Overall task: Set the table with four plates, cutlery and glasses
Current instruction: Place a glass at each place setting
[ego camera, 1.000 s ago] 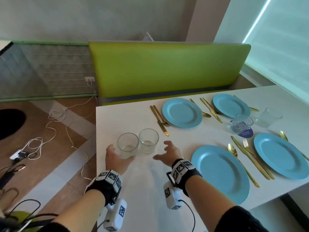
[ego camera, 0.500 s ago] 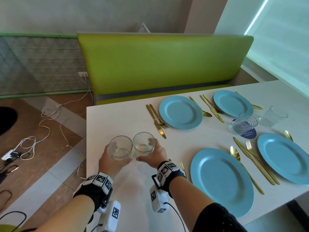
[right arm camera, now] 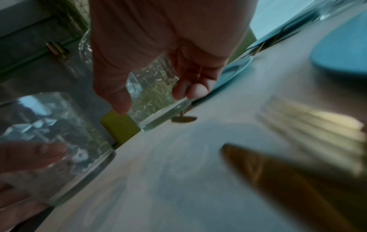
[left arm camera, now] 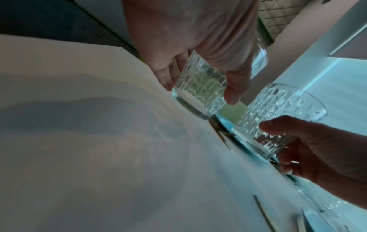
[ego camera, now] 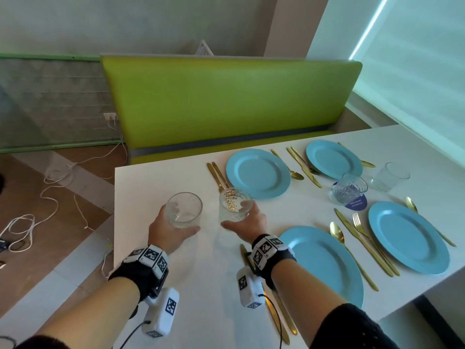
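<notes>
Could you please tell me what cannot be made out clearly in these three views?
- Gold cutlery left of the near blue plate: head view, partly hidden by the right hand and wrist.
- Same cutlery: right wrist view, blurred.
- Text on the dark blue round coaster: head view, too small.

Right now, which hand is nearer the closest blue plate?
Right. The right hand grips a patterned glass just left of the nearest blue plate; the left hand, gripping the other glass, is further left, near the table edge.
</notes>
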Motion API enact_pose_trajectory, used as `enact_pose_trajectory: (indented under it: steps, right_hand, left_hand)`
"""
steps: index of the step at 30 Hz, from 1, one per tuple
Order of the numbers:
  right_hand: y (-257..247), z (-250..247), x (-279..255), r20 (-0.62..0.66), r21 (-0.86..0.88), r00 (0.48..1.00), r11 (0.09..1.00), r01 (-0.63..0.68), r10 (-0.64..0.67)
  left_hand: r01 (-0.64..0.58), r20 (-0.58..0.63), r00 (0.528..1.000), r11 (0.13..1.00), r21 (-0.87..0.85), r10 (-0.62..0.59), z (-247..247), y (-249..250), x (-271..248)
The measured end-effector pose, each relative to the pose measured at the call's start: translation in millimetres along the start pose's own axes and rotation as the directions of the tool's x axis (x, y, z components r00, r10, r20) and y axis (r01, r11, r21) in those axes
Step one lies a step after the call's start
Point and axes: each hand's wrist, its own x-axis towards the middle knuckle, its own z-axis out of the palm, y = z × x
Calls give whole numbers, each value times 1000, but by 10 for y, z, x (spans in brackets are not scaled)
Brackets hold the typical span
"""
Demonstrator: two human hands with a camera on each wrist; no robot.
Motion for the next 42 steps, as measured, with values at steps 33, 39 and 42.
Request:
enact_pose_trajectory:
  steps: [33, 39, 42]
  right_hand:
    - [1294, -1555, 978, -263, 73, 896, 934, -350, 357]
    - [1321, -1541, 1048, -232, 97, 904, 933, -347, 360]
    - [1341, -1528, 1065, -224, 99, 904, 932, -350, 363]
  left_hand:
    - [-122, 139, 981, 989, -79, 132, 1574, 1172, 43]
    - [-118, 137, 982, 991, -65, 126, 1587, 1181, 43]
    - [-115, 137, 983, 991, -64, 123, 1593, 1167, 42]
